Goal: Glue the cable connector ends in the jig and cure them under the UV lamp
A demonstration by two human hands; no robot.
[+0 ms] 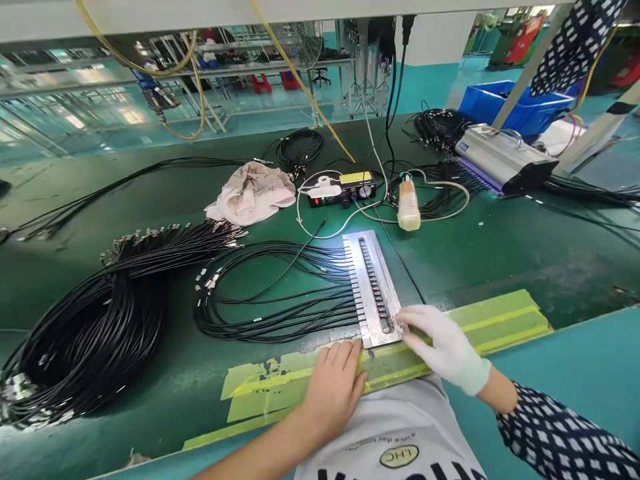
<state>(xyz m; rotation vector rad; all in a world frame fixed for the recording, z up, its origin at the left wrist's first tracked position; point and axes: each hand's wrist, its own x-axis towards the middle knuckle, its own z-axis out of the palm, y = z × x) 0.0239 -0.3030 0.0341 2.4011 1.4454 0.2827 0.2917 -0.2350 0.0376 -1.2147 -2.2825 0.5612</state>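
Note:
A flat metal clamping plate (384, 283) with a long slot lies near the front of the bench. Small connector ends sit in a row in the slot. Black cables (280, 327) run from its left side and loop round on the bench. My right hand (443, 347), in a white glove, has thumb and fingertips closed at the plate's lower right edge; anything small between them is hidden. Ungloved, my left hand (335, 380) rests on the taped front edge, its fingers stretched toward the plate's lower left corner and nothing visible in them.
A large coil of black cables (115, 320) lies at left, near a crumpled cloth (255, 193). Behind the plate stand a black control box (345, 190) and a dispensing bottle (409, 207). A silver lamp unit (505, 160) and blue bin (515, 100) are back right.

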